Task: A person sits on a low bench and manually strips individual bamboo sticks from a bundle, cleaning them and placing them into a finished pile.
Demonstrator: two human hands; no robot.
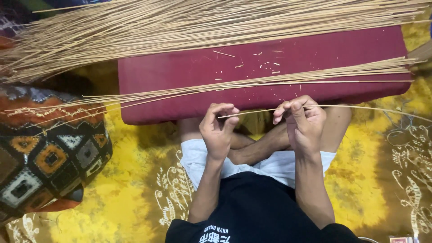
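Left hand [218,130]: fingers curled, pinching the near end of one thin stick [256,111]. Right hand [303,122]: clenched on the same stick further along; its long remainder trails off to the right, over the yellow patterned cloth [126,198]. Maroon cushion [265,72], just beyond the hands: carries a small bundle of sticks [252,83] and scattered short trimmings [265,63], so some work appears done. Large pile of sticks [180,27], across the cushion's far edge: seemingly much left. Patterned pillow [49,157], at left.

A small red-and-white package [401,240] lies at the bottom right edge, mostly cut off.
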